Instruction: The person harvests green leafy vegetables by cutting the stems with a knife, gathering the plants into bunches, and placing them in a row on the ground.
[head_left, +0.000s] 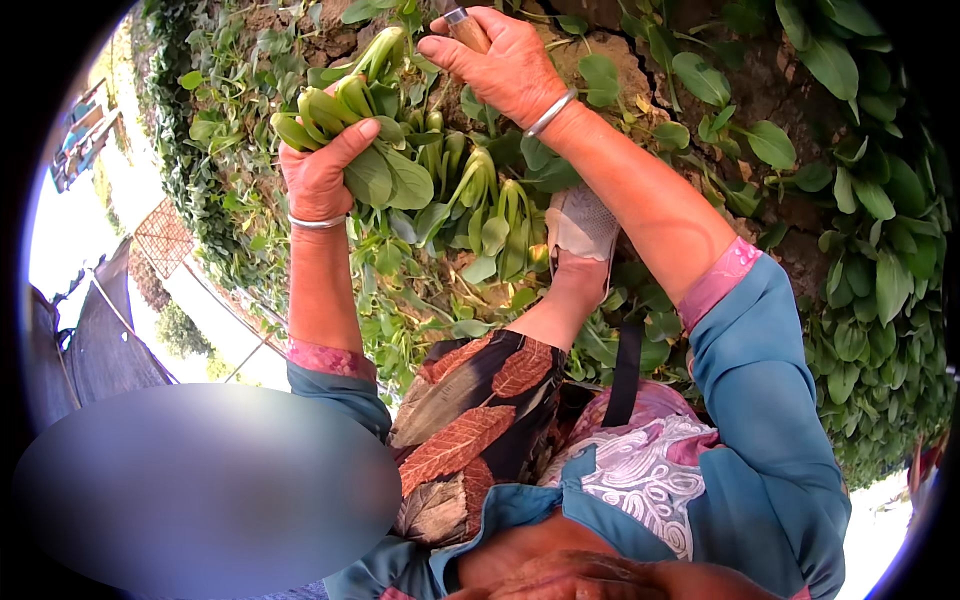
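Several heads of leafy greens with pale green stalks (322, 112) lie in my left hand (322, 169), stem bases up and leaves hanging below the thumb. My right hand (502, 67) is to the right of it, closed around the wooden handle of a tool (468, 31) with a metal collar; the tool's working end is out of view. More bunches of greens (480, 180) lie on the plants below and between my hands, close to my shoe. Each wrist wears a silver-coloured bangle.
Low leafy plants grow over cracked soil (615, 67) ahead. A denser row of broad-leaved greens (892, 277) runs along the right. My light-coloured shoe (583, 221) stands among the plants. At the far left are a rusty mesh panel (163, 236) and dark sheeting (112, 322).
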